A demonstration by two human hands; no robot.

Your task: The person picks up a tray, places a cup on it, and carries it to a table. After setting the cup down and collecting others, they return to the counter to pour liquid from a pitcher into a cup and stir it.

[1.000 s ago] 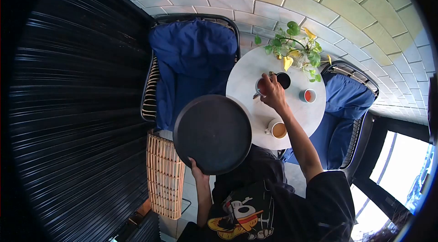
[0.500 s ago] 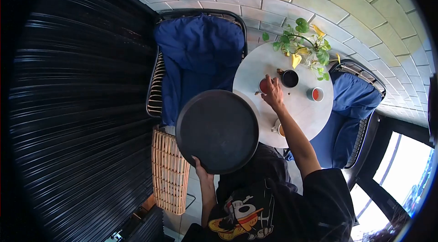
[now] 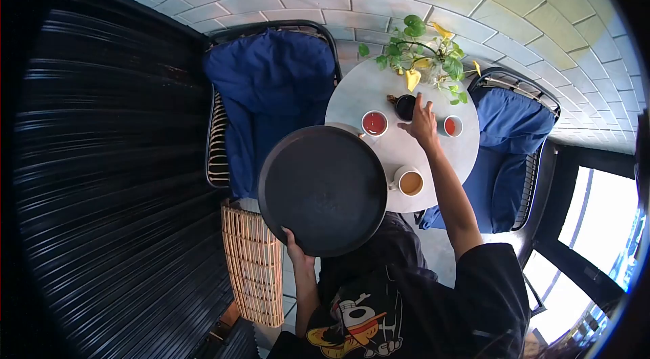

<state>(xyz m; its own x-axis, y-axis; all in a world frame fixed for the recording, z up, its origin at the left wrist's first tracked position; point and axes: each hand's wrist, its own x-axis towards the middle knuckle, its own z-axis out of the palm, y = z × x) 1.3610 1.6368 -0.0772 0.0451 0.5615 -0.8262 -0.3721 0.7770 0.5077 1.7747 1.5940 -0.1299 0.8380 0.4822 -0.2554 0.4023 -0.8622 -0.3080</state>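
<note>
My left hand (image 3: 298,251) grips the lower edge of a round black tray (image 3: 321,190), its thumb over the rim. The tray is bare and overlaps the left side of the round table (image 3: 433,163). Over the table, my right hand (image 3: 424,123) has its fingers apart, right at a dark cup (image 3: 404,108) that it partly covers. To the left of that hand is a cup of red drink (image 3: 374,123). A smaller cup with red liquid (image 3: 452,126) stands to its right. Nearer me is a white mug of light brown drink (image 3: 409,182), its handle pointing left.
A leafy plant (image 3: 414,48) stands at the table's far edge against the brick wall (image 3: 332,0). Blue-cushioned chairs flank the table, one on the left (image 3: 271,88) and one on the right (image 3: 511,136). A woven rattan piece (image 3: 254,264) is at lower left.
My right hand has moved off the cup of red drink on the left and over to the dark cup. The left hand still holds the tray. The view has shifted slightly.
</note>
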